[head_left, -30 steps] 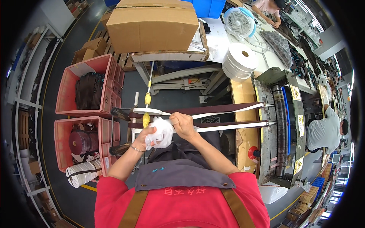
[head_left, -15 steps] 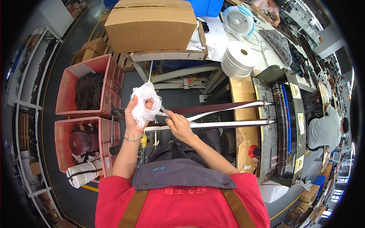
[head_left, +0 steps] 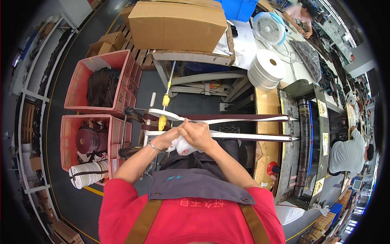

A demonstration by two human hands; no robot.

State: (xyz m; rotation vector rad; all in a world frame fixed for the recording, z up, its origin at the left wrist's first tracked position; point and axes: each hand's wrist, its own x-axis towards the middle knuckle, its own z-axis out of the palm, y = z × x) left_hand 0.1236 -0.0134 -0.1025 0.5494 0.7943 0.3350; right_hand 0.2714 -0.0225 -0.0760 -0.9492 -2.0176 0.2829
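Observation:
My two hands meet in front of my apron. My left hand (head_left: 164, 139) is closed on a bundle of thin, translucent white film (head_left: 183, 146), which bulges out below the fingers. Against it, my right hand (head_left: 197, 136) has its fingers curled in; whatever they pinch is hidden. Just beyond the hands, a narrow roll of white tape (head_left: 156, 112) sits by a rod with yellow wrapping (head_left: 162, 122). White strips (head_left: 248, 137) and dark maroon strips (head_left: 239, 117) stretch from there to the roller machine (head_left: 303, 142) at the right.
Two red crates (head_left: 70, 87) stand at the left, holding dark material and rolls. A cardboard box (head_left: 176, 28) rests on the far table beside a blue bin (head_left: 239, 9). Large white rolls (head_left: 264, 69) and a fan (head_left: 269, 28) are at the back right. Two other people are farther off.
Both hands have come together and lower, toward my apron. The film bundle, held up and spread before, is now gathered between them. The tape roll and yellow-wrapped rod now show.

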